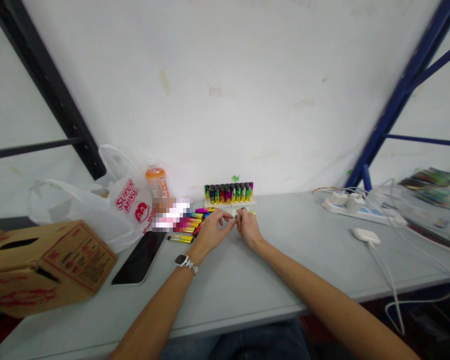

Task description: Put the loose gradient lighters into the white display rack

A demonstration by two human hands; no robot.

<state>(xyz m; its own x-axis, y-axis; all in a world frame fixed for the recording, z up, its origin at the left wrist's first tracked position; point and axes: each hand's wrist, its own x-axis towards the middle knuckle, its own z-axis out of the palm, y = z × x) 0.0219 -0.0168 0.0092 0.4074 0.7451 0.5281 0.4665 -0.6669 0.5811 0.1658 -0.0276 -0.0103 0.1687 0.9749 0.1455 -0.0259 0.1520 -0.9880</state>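
Note:
My right hand is closed, its fingers wrapped round a lighter that is mostly hidden; a yellow end and a dark bit show. Close beside it, my left hand, with a watch on the wrist, has thumb and fingertips drawn together in a pinch. Whatever lies between them is too small to make out. Behind both hands, upright lighters with black tops and shiny coloured bodies stand in rows in a pale rack. Loose lighters lie in a pile left of my left hand.
Left on the grey table are a black-screened phone, a cardboard box, a white plastic bag and an orange-labelled bottle. To the right lie a power strip and a white charger with cables. A wall rises behind.

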